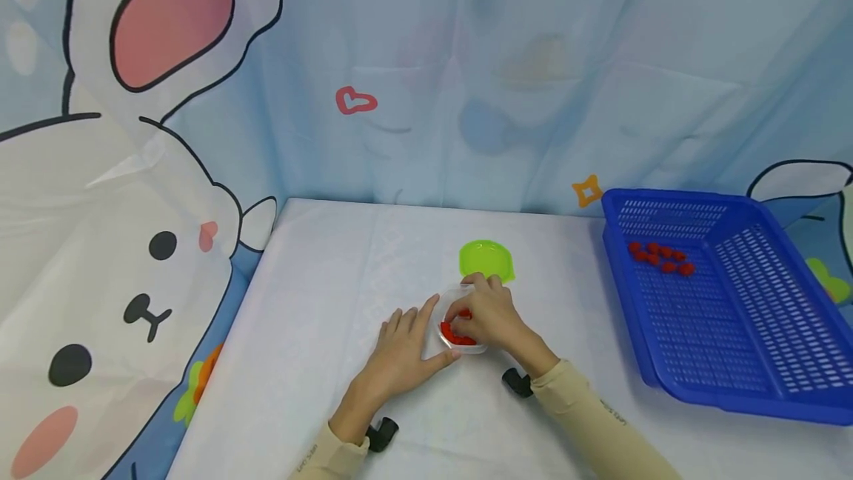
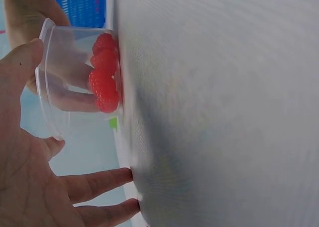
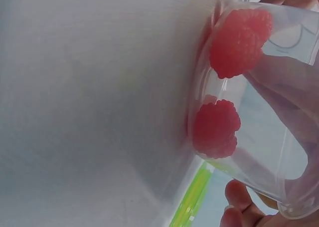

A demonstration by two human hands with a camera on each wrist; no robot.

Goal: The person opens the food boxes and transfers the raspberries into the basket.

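A clear plastic cup (image 2: 75, 37) stands on the white table with several red raspberries (image 2: 104, 62) along its bottom. My left hand (image 1: 400, 361) holds the cup at its rim between thumb and forefinger, and its other fingers are spread, tips down on the table. From above, my right hand (image 1: 492, 313) reaches inside the cup. In the right wrist view its fingers come down to a raspberry (image 3: 237, 45) near the cup's wall, and another raspberry (image 3: 217, 129) lies apart from it. A light green lid (image 1: 486, 258) lies just behind the cup.
At the right, a blue plastic basket (image 1: 733, 398) with perforated walls holds several more raspberries (image 1: 660, 254) in its far left part. Behind the white table (image 1: 333, 258) hangs a light blue printed curtain (image 1: 413, 35).
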